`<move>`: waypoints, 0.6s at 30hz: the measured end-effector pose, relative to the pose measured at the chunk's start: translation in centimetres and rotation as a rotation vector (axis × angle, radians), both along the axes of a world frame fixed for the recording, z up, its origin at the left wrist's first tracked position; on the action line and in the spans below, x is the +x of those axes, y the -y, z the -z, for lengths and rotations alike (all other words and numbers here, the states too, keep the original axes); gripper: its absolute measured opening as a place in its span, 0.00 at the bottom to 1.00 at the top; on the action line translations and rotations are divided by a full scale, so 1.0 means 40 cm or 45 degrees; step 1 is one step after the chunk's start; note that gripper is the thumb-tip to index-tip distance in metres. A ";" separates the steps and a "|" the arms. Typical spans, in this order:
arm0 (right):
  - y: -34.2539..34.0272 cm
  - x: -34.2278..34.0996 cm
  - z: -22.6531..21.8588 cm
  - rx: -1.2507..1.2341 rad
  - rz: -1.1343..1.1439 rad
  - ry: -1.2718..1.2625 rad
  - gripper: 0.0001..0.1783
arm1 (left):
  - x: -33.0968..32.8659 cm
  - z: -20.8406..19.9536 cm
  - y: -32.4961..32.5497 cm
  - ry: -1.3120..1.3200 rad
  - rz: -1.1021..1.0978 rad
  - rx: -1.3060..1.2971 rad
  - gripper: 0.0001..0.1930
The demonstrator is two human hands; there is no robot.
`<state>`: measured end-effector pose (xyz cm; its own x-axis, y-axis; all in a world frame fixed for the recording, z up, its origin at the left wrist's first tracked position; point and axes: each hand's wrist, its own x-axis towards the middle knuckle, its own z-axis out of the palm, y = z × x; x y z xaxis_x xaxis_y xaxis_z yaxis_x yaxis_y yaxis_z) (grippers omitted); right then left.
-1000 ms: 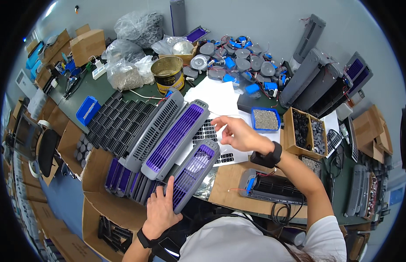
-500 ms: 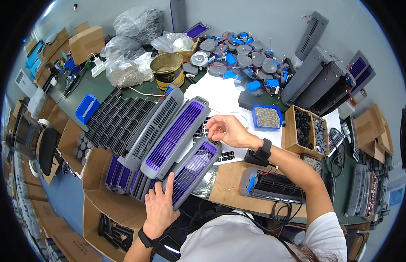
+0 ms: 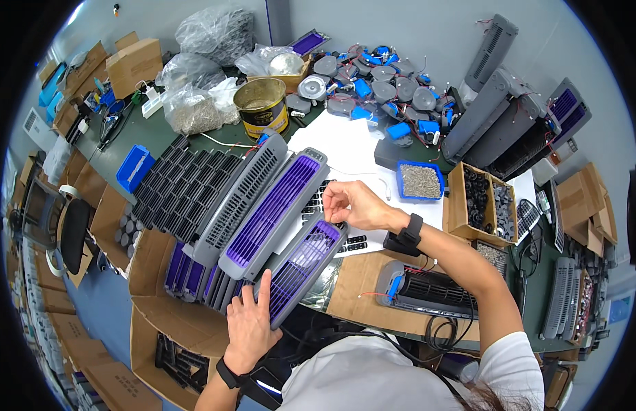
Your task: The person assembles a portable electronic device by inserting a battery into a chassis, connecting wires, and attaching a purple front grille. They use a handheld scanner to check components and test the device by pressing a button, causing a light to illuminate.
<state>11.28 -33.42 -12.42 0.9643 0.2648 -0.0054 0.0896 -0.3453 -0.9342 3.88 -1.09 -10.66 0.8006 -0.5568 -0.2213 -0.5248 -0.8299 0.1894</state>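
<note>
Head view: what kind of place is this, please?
Probably an assembly bench in a small workshop or factory. Many alike purple grille panels lie stacked, cardboard boxes hold small black parts, and a blue tray holds screws. The left hand steadies one panel.

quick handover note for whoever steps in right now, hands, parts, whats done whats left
Left hand: flat on the lower end of the purple grille panel, steadying it against the bench edge.
Right hand: fingers pinched at the panel's upper end; whether they hold a small part cannot be told.
Parts: two longer grilles, one grey and one purple, lean side by side to its left. A blue tray of small parts sits beyond the right hand, a fan unit with wires to its right.
Done: panel is in position under both hands.
Left: whatever the fingers are doing at the upper end looks unfinished.
</note>
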 end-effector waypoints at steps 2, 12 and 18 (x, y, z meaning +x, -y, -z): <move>0.002 0.006 0.011 -0.025 0.000 0.019 0.12 | 0.001 0.001 0.001 0.012 0.003 0.005 0.65; -0.011 -0.008 0.054 -0.129 0.147 0.309 0.17 | -0.009 0.016 -0.002 0.097 0.031 0.003 0.67; 0.042 -0.013 0.082 0.250 0.176 -0.388 0.14 | -0.014 0.019 0.003 0.149 0.033 0.036 0.67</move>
<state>10.76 -35.08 -15.71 0.9530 0.1569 -0.2590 -0.2369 -0.1465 -0.9604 3.32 -1.21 -11.43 0.8075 -0.5723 -0.1431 -0.5631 -0.8200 0.1020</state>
